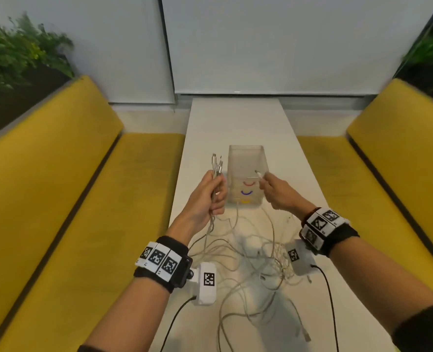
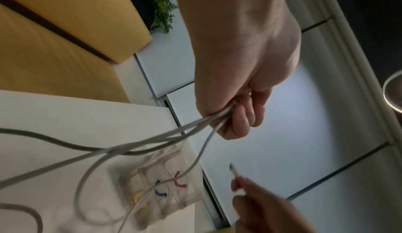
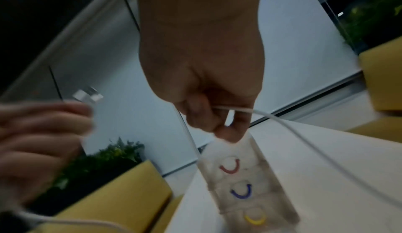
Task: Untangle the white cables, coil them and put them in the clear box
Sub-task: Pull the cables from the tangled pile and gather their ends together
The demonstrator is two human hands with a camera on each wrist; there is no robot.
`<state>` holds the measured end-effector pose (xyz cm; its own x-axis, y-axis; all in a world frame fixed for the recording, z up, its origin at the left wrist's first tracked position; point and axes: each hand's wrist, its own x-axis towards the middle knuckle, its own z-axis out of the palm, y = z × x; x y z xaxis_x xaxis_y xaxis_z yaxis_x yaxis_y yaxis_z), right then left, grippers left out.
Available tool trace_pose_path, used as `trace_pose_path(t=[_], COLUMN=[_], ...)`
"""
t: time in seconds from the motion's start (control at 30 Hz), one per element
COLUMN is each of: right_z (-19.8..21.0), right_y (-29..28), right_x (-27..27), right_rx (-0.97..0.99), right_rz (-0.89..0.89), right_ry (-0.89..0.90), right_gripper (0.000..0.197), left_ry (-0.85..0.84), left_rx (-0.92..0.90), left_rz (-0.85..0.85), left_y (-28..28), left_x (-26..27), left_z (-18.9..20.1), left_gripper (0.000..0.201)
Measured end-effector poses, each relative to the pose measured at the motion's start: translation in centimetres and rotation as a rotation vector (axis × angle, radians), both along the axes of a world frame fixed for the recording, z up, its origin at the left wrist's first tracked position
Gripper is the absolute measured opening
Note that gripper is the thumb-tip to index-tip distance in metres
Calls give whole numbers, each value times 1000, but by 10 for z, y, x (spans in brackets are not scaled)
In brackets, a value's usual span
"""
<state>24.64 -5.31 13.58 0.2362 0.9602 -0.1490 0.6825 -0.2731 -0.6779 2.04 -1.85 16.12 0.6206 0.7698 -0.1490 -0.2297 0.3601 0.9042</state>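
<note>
You hold your two hands above the worktop (image 1: 238, 123), in front of one clear box (image 1: 246, 158). Your left hand (image 1: 207, 196) has its fingers curled around a bundle of white cables (image 1: 256, 252); at least three plug ends (image 1: 216, 162) stand up out of this fist, and the exact number I cannot tell because they overlap. In the left wrist view about four strands leave the fist and hang down toward the worktop. Your right hand (image 1: 276, 190) pinches one single plug end (image 1: 259, 174) between thumb and fingertips, and its cable runs back under the hand. This end is in front of the box, near its upper part. The rest of the cables lies in one loose tangle on the worktop, between your wrists and nearer to you than the box; how many cables are in it cannot be counted. The box stands upright in the middle of the worktop and shows three coloured arcs: one red, one blue, one yellow. The worktop is long, narrow and white. Two yellow benches (image 1: 78, 199) run along it, one on each side. Behind is a pale wall with panels, and green plants (image 1: 17, 52) grow behind both benches.
</note>
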Motion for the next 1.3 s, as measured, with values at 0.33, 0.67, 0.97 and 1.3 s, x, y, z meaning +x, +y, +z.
trace_pose_path(t=[0.33, 0.67, 0.97, 1.3], right_z=[44, 41, 31, 35], right_y=[-46, -49, -66, -88], right_x=[-47, -67, -18, 1], right_rx=[215, 341, 175, 152], right_rz=[142, 38, 116, 72], right_ry=[580, 317, 247, 315], right_gripper=[35, 20, 52, 42], left_ry=[129, 254, -210, 82], left_rx=[67, 302, 76, 383], left_rz=[93, 174, 522, 434], left_y=[-17, -43, -9, -5], left_x=[43, 63, 31, 7], left_z=[6, 4, 57, 83], left_gripper=[16, 27, 29, 21])
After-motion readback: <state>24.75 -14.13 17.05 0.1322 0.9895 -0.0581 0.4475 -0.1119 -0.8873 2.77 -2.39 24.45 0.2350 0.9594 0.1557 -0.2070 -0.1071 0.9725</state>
